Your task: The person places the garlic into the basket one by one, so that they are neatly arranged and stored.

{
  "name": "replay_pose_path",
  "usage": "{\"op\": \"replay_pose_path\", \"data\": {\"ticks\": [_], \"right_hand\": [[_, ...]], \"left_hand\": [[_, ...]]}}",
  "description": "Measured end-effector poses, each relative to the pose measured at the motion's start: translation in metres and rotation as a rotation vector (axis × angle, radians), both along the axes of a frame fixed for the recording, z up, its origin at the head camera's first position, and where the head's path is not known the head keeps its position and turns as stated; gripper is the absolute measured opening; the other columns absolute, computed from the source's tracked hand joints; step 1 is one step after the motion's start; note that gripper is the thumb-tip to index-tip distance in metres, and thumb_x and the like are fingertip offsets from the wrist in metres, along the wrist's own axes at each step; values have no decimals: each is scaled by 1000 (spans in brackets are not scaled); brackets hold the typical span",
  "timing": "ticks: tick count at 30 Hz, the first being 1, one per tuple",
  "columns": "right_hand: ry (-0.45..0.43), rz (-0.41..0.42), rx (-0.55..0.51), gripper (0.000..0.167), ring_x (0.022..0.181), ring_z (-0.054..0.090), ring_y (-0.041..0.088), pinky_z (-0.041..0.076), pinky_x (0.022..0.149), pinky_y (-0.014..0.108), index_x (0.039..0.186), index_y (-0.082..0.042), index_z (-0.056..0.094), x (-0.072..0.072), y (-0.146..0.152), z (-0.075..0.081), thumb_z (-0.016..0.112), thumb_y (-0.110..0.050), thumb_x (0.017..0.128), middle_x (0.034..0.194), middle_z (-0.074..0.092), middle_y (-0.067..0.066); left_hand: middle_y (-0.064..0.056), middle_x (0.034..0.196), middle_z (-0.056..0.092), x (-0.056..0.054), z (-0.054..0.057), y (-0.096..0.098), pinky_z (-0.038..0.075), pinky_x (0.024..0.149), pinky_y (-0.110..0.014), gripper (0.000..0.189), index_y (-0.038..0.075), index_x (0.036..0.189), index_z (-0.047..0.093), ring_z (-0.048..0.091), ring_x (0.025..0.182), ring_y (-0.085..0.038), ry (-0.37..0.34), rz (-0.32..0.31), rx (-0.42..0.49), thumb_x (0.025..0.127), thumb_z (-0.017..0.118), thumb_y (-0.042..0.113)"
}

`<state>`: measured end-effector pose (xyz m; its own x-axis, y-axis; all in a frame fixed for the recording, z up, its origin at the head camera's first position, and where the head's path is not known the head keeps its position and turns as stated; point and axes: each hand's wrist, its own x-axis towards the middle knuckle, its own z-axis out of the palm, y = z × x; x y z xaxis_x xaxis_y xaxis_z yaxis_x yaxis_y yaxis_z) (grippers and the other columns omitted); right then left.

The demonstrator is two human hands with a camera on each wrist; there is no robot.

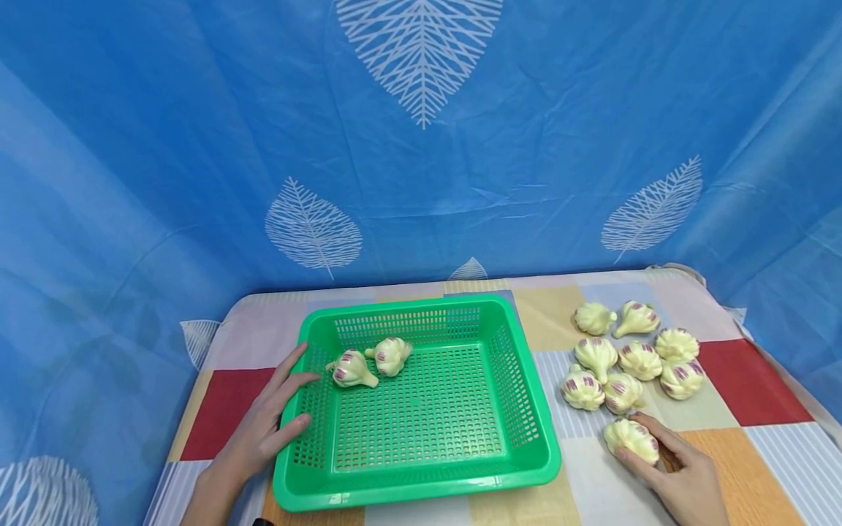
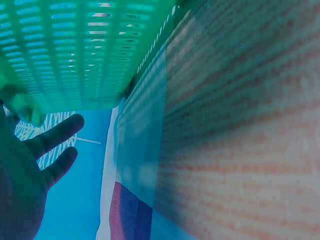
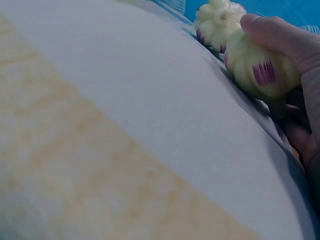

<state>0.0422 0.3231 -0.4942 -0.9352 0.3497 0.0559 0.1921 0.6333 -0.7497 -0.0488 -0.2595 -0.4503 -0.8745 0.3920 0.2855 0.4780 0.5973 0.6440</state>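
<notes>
A green plastic basket (image 1: 421, 475) stands on the table with two garlic bulbs (image 1: 353, 368) near its left wall. My left hand (image 1: 266, 424) is at the basket's left rim, fingers spread and fingertips right at the edge. From below, the left wrist view shows the basket's slotted wall (image 2: 75, 55) above the spread fingers (image 2: 57, 135). To the right of the basket, my right hand (image 1: 684, 467) grips a pale garlic bulb (image 1: 630, 440) with purple streaks between thumb and fingers. The right wrist view shows this held bulb (image 3: 262, 67) low over the cloth, its underside partly hidden.
Several more garlic bulbs (image 1: 639, 361) lie grouped at the table's right, just beyond the right hand. A patchwork cloth (image 1: 763, 380) covers the table. Blue curtains (image 1: 460, 183) with white leaf prints hang behind and along both sides. A small black object (image 1: 262, 522) shows at the front edge.
</notes>
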Motion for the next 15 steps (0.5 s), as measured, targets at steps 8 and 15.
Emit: {"op": "replay_pose_path", "data": {"ticks": [8,15], "right_hand": [[-10,-73,-254,61,96,58,-18,50,71,9,134,3,62,2,-2,4,86,-16,81,106,65,-30],[122,-30,-560,53,101,64,-7,53,74,14,131,11,60,2,-5,16,80,6,82,109,72,-17]], "left_hand": [[-5,166,20,0,0,0,54,90,-50,54,13,135,58,28,145,-22,4,-2,-4,83,67,23],[-6,166,20,0,-2,0,54,91,-51,55,12,135,57,28,145,-22,18,-4,-1,82,67,22]]}}
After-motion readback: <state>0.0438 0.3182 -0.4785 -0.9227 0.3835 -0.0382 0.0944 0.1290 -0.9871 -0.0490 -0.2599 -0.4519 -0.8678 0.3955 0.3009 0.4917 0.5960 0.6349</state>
